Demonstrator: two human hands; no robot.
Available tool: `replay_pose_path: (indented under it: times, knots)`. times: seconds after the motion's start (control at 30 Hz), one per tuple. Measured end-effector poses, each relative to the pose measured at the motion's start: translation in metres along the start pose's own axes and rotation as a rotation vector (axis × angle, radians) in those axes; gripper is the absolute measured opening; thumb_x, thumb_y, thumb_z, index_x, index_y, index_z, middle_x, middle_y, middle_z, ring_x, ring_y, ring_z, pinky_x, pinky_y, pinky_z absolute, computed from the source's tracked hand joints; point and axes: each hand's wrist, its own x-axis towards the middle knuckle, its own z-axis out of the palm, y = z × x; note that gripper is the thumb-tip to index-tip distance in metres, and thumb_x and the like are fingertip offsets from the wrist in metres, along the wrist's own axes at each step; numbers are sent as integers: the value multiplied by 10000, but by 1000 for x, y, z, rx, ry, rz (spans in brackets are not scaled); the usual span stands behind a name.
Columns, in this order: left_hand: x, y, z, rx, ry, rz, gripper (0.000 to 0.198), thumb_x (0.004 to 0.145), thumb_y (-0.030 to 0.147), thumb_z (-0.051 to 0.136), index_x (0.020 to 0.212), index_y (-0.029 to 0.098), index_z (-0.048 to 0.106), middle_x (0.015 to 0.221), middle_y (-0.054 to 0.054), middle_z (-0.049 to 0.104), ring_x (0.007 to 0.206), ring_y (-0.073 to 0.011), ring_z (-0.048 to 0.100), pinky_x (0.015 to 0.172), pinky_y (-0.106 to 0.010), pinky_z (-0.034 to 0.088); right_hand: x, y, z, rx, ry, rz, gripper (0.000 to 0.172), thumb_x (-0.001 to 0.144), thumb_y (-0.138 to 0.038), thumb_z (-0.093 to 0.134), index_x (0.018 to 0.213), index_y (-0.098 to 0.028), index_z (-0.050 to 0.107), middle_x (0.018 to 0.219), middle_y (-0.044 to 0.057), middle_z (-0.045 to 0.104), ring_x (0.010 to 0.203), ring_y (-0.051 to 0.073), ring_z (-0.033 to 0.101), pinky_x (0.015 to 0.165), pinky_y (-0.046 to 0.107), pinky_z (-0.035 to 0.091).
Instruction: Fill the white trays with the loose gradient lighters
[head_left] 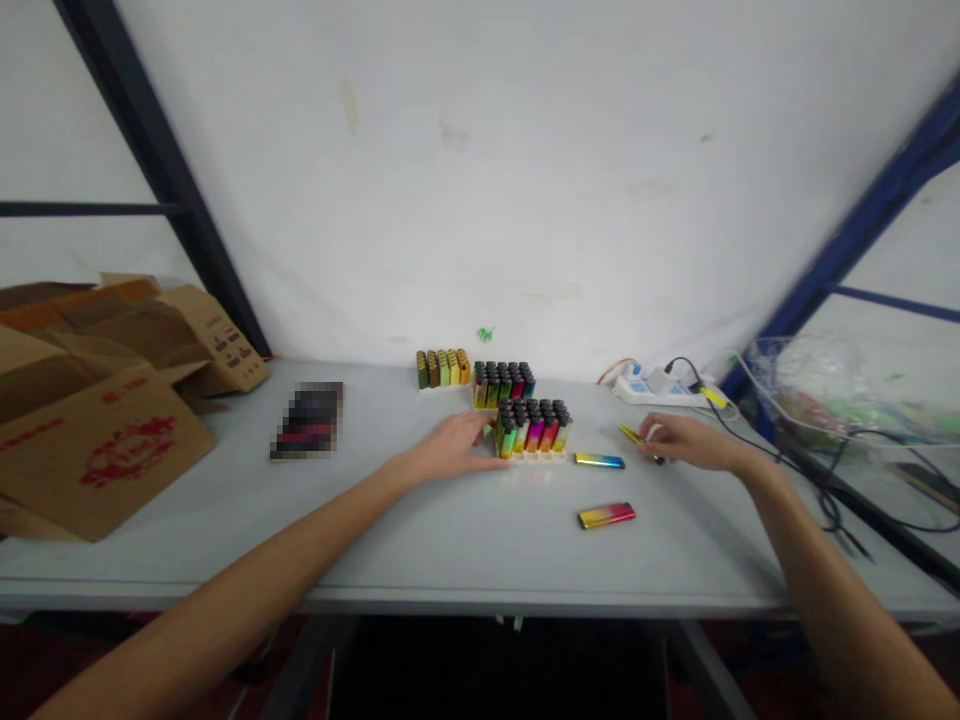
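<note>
Two loose lighters [600, 460] between left hand [450, 447] and right hand [686, 442].

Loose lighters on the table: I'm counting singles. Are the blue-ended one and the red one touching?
Apart. The head view shows bare table between the blue-ended lighter and the red lighter, which lies nearer the person.

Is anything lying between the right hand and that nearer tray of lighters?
Yes: one loose lighter lies on the table between the right hand and the tray, just right of the tray.
</note>
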Motion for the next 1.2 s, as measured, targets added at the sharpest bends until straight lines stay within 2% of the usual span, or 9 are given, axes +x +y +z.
replay_pose_path:
  times: [0.1, 0.2, 0.3, 0.4, 0.57, 0.7, 0.9, 1.03, 1.2]
  knots:
    - [-1, -1, 1, -27, 17, -2, 680, 802, 705, 691, 1190, 151, 633, 942, -69, 678, 829, -243, 635, 739, -316, 474, 8, -17, -4, 154, 15, -145, 513, 860, -682, 597, 935, -174, 611, 727, 40, 649, 649, 172, 587, 646, 308, 470]
    - [-1, -2, 1, -20, 17, -1, 691, 802, 701, 695, 1217, 153, 627, 928, -63, 673, 825, -244, 630, 741, -320, 471, 17, -40, -11, 249, 111, -269, 500, 852, -659, 647, 879, -160, 658, 766, 37, 618, 616, 134, 525, 612, 294, 451]
    - [-1, -2, 1, -9, 8, -3, 710, 811, 713, 676, 1242, 152, 616, 921, -62, 666, 824, -249, 625, 736, -326, 468, 23, -63, -18, 338, 190, -361, 438, 846, -589, 713, 909, -156, 727, 814, 49, 643, 634, 128, 521, 614, 291, 441]
    - [-1, -1, 0, -12, 5, -10, 711, 813, 714, 674, 1244, 152, 613, 921, -61, 662, 820, -246, 624, 735, -325, 467, 30, -81, -17, 412, 184, -416, 385, 815, -533, 774, 894, -156, 767, 739, 38, 642, 643, 141, 537, 633, 298, 444]
    - [0, 0, 0, 2, -2, -13, 701, 808, 732, 665, 1189, 145, 627, 900, -62, 662, 798, -244, 619, 716, -325, 464, 47, -98, 17, 660, 130, -505, 382, 814, -533, 782, 813, -153, 744, 666, 17, 615, 637, 143, 545, 643, 292, 457]
    - [0, -1, 2, -10, 17, 5, 695, 807, 736, 663, 1174, 147, 630, 908, -66, 669, 789, -243, 621, 706, -324, 460, 52, -108, 48, 899, 97, -548, 356, 790, -516, 817, 825, -173, 726, 812, 47, 673, 770, 170, 612, 713, 303, 502]
    - [-1, 2, -1, -17, -2, -15, 650, 813, 715, 674, 1145, 158, 633, 917, -65, 666, 798, -241, 626, 701, -317, 465, 39, -122, 55, 1150, 79, -432, 332, 831, -506, 790, 852, -205, 654, 788, 26, 683, 734, 175, 657, 737, 330, 542]
    - [-1, 2, -2, -11, -9, -18, 679, 812, 715, 677, 1178, 145, 630, 901, -62, 662, 791, -242, 624, 703, -320, 466, 33, -129, 58, 1138, 127, -484, 344, 888, -524, 728, 835, -202, 618, 684, -17, 598, 655, 143, 600, 690, 294, 516]
    - [0, -1, 0, -30, 1, 9, 714, 813, 690, 694, 1264, 143, 612, 918, -59, 668, 802, -237, 624, 725, -322, 468, 33, -133, 71, 882, 138, -458, 423, 939, -587, 623, 806, -189, 570, 644, -39, 541, 506, 93, 494, 496, 233, 407]
